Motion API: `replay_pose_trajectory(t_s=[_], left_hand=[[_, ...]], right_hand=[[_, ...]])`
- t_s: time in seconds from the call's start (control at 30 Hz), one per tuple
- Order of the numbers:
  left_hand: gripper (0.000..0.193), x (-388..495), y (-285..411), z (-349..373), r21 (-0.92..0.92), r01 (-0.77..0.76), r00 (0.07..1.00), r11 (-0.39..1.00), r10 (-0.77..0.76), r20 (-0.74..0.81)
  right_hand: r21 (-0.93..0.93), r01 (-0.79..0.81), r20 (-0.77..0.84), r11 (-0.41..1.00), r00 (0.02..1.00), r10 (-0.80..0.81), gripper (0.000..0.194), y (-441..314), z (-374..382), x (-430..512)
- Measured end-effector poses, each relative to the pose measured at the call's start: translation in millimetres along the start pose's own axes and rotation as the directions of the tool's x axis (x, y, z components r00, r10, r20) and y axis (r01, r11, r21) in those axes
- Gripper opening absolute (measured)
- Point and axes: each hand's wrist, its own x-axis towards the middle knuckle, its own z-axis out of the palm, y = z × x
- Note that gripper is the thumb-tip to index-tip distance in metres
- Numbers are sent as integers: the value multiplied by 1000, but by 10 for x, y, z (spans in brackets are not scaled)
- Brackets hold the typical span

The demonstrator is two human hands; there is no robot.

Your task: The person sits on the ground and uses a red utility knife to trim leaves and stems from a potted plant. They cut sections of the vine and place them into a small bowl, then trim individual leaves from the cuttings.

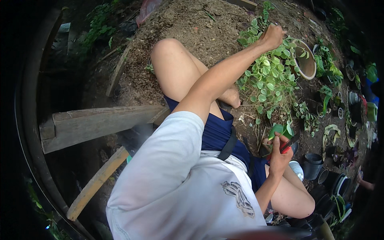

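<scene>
My right hand [281,154] holds a red-handled cutting tool [286,147] with a dark blade. A green leaf cutting [281,130] is also pinched between its thumb and fingers. Stretched far forward, my left hand [272,36] is over a trailing plant with pale-edged leaves [270,70]. Its fingers are curled, and whether they grip a stem is hidden. The plant spreads over soil and dry straw, some of its vines hanging at the mouth of a tipped clay-coloured pot [306,60].
Black pots [313,165] and a white ribbed container [296,170] stand by my right leg. More potted plants [328,70] line the right side. A wooden beam [102,124] lies at my left. Another person's hand [361,177] shows at the far right.
</scene>
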Motion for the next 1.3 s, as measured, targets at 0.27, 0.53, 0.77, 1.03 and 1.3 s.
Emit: replay_pose_trajectory(t_s=[0.27, 0.53, 0.77, 1.03, 1.3], left_hand=[[32, 862, -25, -2057, 173, -86, 940, 981, 138, -311], [45, 650, -292, -3976, 269, -93, 817, 959, 228, -529], [45, 91, -1002, -4840, 381, 176, 718, 907, 146, -681], [49, -872, -1541, -5590, 330, 538, 530, 776, -7, -848], [23, -1392, -1224, -5672, 487, 604, 313, 631, 373, -873]], right_hand=[[-34, 54, 86, 998, 995, -50, 25, -45, 77, 123], [12, 2, 137, 1000, 991, -4, 22, -34, 180, 106], [-15, 207, 143, 978, 969, -203, 22, 188, 284, 188], [-70, 86, 118, 994, 990, -78, 23, 224, 230, 195], [-39, 143, 118, 989, 983, -137, 21, 173, 354, 283]])
